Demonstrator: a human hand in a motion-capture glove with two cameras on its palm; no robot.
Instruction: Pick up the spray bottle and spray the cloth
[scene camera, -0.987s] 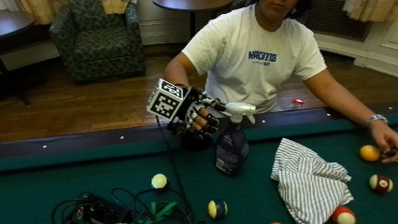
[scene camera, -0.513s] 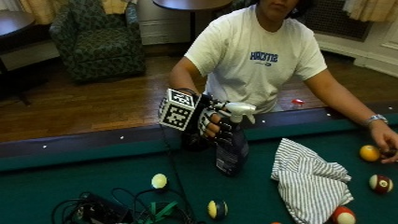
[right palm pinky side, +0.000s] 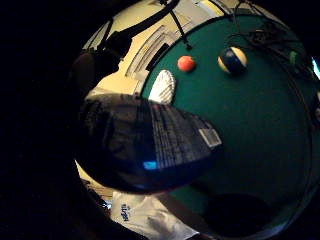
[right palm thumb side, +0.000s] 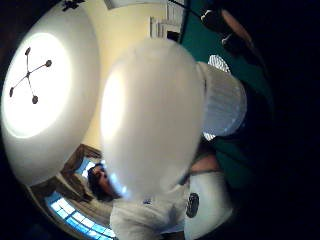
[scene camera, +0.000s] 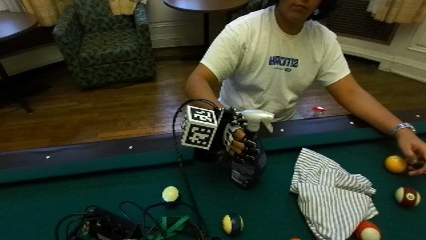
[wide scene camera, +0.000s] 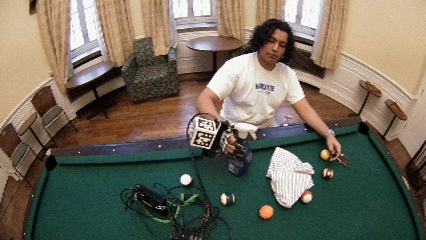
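Note:
A dark spray bottle with a white trigger head stands upright on the green felt, near the table's far rail. My gloved right hand grips its neck, fingers curled round it below the head. The bottle's dark body and its white head fill the palm views. A white striped cloth lies crumpled on the felt beside the bottle, a short gap away, seen small in the little finger side palm view as cloth. In the wide view the bottle and cloth sit mid-table.
Billiard balls lie around: a pale one, a dark striped one, a red-striped one, a yellow one by the person's bare hand. A tangle of cables lies at the near edge. The far rail runs behind the bottle.
My hand has moved right onto the bottle's neck and curled round it. The bottle stands where it was, and the cloth has not moved.

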